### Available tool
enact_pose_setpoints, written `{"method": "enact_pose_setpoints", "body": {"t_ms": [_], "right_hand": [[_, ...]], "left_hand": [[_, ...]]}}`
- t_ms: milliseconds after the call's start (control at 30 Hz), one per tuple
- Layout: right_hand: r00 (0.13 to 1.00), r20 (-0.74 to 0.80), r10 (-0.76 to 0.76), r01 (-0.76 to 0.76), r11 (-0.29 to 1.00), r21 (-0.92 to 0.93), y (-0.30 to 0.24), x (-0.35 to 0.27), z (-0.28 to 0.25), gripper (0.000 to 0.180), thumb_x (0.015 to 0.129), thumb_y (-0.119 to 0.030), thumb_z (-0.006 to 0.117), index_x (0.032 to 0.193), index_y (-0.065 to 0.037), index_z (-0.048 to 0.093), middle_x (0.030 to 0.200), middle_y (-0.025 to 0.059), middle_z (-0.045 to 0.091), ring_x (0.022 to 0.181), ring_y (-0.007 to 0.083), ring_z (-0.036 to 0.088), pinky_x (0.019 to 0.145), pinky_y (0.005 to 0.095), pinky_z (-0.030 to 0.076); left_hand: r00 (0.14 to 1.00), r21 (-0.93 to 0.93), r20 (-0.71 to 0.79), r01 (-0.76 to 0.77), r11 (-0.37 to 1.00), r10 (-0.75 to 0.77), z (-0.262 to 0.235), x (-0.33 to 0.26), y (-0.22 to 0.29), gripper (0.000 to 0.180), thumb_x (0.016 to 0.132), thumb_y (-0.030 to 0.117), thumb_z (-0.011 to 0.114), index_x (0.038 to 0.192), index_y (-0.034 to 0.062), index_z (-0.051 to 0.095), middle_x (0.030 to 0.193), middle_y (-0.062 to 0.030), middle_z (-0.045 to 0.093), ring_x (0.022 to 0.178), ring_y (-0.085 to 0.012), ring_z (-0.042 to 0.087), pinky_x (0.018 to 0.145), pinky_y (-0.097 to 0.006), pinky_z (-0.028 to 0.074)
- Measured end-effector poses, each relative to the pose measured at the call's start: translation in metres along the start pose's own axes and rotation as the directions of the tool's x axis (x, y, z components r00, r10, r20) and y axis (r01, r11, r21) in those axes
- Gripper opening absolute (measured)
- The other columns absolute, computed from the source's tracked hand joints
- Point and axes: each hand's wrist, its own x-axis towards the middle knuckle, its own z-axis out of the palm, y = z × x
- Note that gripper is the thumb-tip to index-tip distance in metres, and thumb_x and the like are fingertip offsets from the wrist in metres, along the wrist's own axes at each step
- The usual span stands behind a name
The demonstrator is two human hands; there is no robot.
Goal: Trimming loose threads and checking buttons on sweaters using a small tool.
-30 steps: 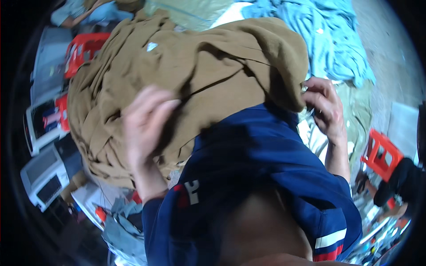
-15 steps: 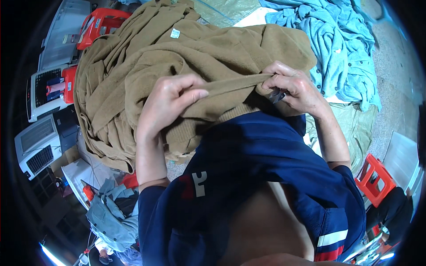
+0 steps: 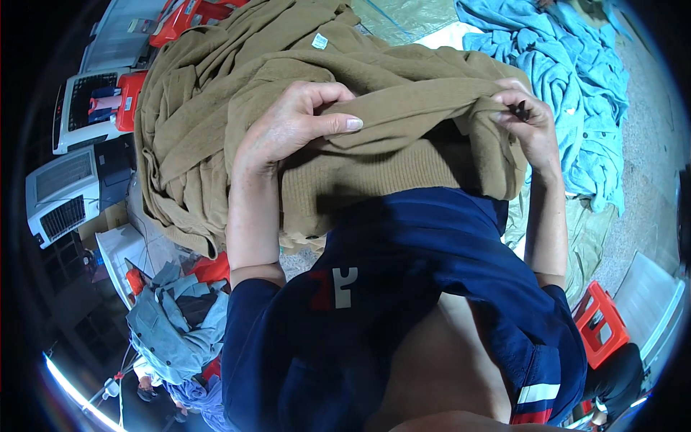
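Across my lap and the space in front lies a heap of brown knit garments [image 3: 194, 137], with a small pale label [image 3: 319, 41] near its far side. My left hand [image 3: 291, 126] is closed on a folded strip of one brown knit garment [image 3: 407, 122], thumb on top. Farther right, my right hand [image 3: 534, 133] pinches the same strip near its other end. A small dark tool [image 3: 520, 110] sticks out between the right fingers; its kind is mostly hidden. Below the stretched strip, a ribbed band [image 3: 374, 176] lies against my dark blue shirt.
Light blue knit garments [image 3: 583, 108] are piled at the far right. Red stools [image 3: 129, 101] and white air coolers [image 3: 61, 194] line the left. Grey-blue clothes [image 3: 169, 331] hang at lower left, near another person. Another red stool [image 3: 601, 324] stands at lower right.
My right hand has moved right and slightly away, drawing the brown strip wider. My left hand has shifted a little right and farther out, and more of the ribbed band shows.
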Motion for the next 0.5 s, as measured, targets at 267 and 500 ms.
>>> {"method": "enact_pose_setpoints", "body": {"t_ms": [267,500], "right_hand": [[0.96,-0.24,-0.147,0.094,0.971,-0.221,0.011,0.008,0.005,0.028,0.075,0.008,0.066,0.099,-0.005,0.07,0.113,0.0101,0.059,0.106,0.0213,0.058,0.091,0.03,0.044],[0.584,0.556,-0.591,0.794,0.275,-0.542,-0.074,-0.026,0.076,0.029,0.068,-0.01,0.064,0.095,-0.003,0.066,0.091,0.0077,0.062,0.075,0.0178,0.062,0.056,0.0284,0.052]], "left_hand": [[0.985,-0.031,-0.143,-0.105,0.994,0.099,-0.01,0.006,0.005,0.015,0.082,0.01,0.075,0.091,0.0058,0.064,0.079,0.0045,0.062,0.071,-0.0029,0.054,0.066,-0.018,0.042],[0.948,-0.293,-0.262,-0.255,0.922,0.179,0.024,0.034,0.043,0.018,0.082,0.008,0.076,0.098,0.0039,0.069,0.076,0.0018,0.065,0.061,-0.0027,0.055,0.054,-0.017,0.04]]}}
